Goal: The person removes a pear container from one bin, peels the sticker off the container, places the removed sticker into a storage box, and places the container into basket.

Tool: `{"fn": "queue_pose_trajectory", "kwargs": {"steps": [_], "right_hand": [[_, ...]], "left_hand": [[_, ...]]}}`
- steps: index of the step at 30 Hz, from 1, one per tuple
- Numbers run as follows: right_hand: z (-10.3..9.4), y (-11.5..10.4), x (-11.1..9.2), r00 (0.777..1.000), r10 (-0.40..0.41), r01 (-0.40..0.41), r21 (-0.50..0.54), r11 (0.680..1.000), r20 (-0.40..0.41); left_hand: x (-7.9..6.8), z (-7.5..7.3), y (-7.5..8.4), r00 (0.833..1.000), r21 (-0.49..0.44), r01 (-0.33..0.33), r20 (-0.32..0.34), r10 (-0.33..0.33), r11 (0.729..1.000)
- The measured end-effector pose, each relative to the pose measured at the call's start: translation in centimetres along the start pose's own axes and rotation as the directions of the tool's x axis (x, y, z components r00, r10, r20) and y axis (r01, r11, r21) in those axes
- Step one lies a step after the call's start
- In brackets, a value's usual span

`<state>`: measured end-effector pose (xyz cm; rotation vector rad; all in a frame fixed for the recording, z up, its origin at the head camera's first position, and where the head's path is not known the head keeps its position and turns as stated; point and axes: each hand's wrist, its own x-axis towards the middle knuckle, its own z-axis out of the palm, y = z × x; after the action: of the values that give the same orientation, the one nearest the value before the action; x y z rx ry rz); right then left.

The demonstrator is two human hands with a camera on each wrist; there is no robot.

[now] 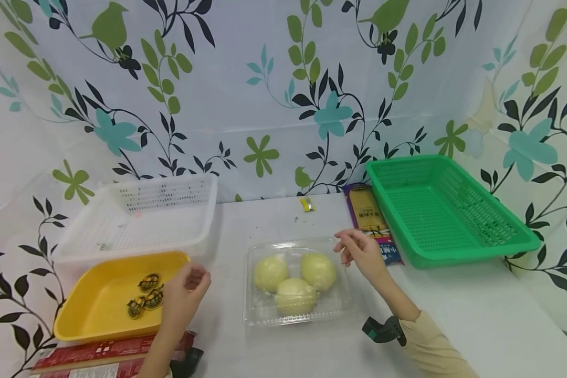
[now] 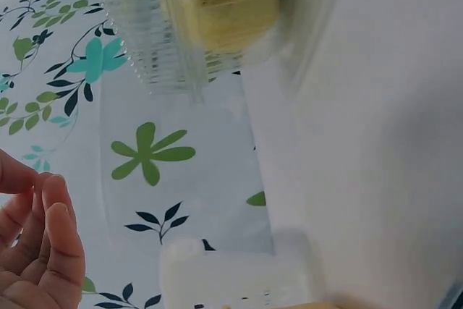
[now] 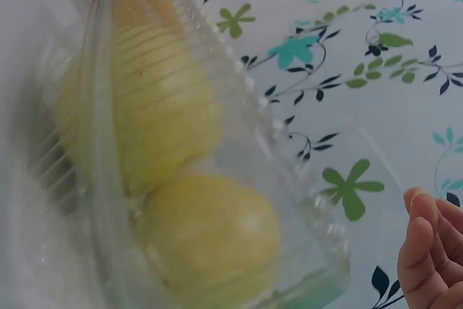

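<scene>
A clear plastic clamshell box [image 1: 260,314] sits on the white table with its lid down. Inside show three round, pale yellow-green fruits [image 1: 318,271]. My left hand [image 1: 185,289] hovers at the right edge of the yellow tray [image 1: 92,294], left of the box. Its fingers are loosely bent and hold nothing visible. By the box's far right corner, my right hand [image 1: 363,252] is raised with relaxed, bent fingers. Nothing shows between its thumb and fingertips in the right wrist view. Several small black-and-yellow wrapped pieces [image 1: 149,282] lie in the yellow tray.
A white basket [image 1: 203,231] stands behind the yellow tray, and a green basket [image 1: 434,257] is at the right. Beside the green basket lies a purple-edged packet [image 1: 364,207]. A small yellow wrapper [image 1: 307,204] is at the back. Red packages [image 1: 104,352] lie at the front left.
</scene>
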<state>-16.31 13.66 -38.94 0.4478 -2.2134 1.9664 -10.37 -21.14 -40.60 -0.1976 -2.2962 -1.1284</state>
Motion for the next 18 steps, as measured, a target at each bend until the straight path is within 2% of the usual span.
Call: {"fn": "queue_pose_trajectory", "kwargs": {"steps": [3, 5, 7, 9, 12, 14, 18], "right_hand": [[-0.8, 0.4, -0.6, 0.998, 0.065, -0.066, -0.039, 0.997, -0.027], [-1.0, 1.7, -0.9, 0.993, 0.110, -0.113, -0.077, 0.991, -0.048], [-1.6, 5.4, -1.1, 0.991, 0.108, -0.114, -0.088, 0.990, -0.074], [-2.3, 9.4, -1.1, 0.988, 0.106, -0.117, -0.089, 0.989, -0.114], [-2.7, 13.0, -1.5, 0.989, 0.064, -0.079, -0.103, 0.992, -0.136], [-2.3, 11.9, -1.9, 0.988, 0.069, -0.085, -0.112, 0.990, -0.135], [-1.4, 8.4, -2.6, 0.989, 0.084, -0.097, -0.115, 0.989, -0.120]], "left_hand": [[-0.3, 1.1, -0.4, 0.993, -0.117, 0.085, 0.091, -0.074, 0.990], [-0.6, 1.9, -0.8, 0.973, -0.213, 0.179, 0.184, -0.141, 0.960], [-1.0, 2.8, -1.1, 0.935, -0.247, 0.283, 0.284, -0.210, 0.927], [-1.2, 3.4, -0.5, 0.902, -0.239, 0.340, 0.357, -0.243, 0.910], [-1.5, 3.7, 0.0, 0.878, -0.160, 0.353, 0.398, -0.267, 0.922], [-1.6, 3.8, 0.1, 0.872, -0.136, 0.350, 0.408, -0.270, 0.927], [-1.5, 4.4, -0.5, 0.861, -0.099, 0.346, 0.429, -0.274, 0.933]]}}
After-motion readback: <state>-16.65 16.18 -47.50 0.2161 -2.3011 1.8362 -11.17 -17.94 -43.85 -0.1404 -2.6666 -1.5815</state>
